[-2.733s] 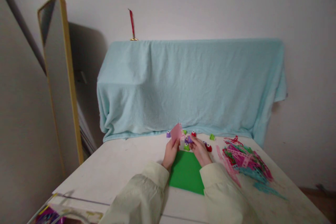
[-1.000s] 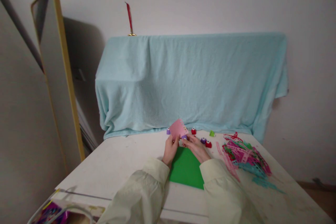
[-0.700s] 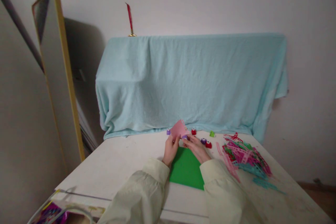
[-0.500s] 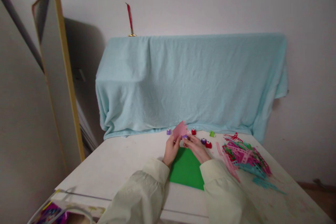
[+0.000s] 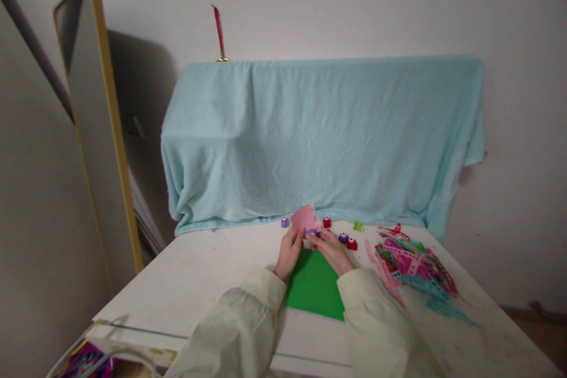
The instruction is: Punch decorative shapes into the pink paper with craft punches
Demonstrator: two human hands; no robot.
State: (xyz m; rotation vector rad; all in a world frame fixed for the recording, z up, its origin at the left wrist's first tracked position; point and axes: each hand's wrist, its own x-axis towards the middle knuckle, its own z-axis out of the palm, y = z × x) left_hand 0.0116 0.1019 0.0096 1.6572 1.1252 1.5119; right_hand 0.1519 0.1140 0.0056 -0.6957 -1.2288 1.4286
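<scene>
My left hand is closed, pinching the lower part of a small pink sheet of paper. Punched notches run along the sheet's right edge. A small purple craft punch sits at the paper's lower edge, gripped by the fingers of my right hand. Below both hands lies a green sheet on the white table. Beyond the hands stand another purple punch and a red punch.
Right of my hands are a dark purple punch, a red punch and a green punch. A heap of punched paper strips covers part of the table's right side. A light blue cloth hangs behind; a mirror leans at left.
The pink paper has turned slightly in my hands, and the purple punch has shifted a little along its lower edge. The rest looks the same.
</scene>
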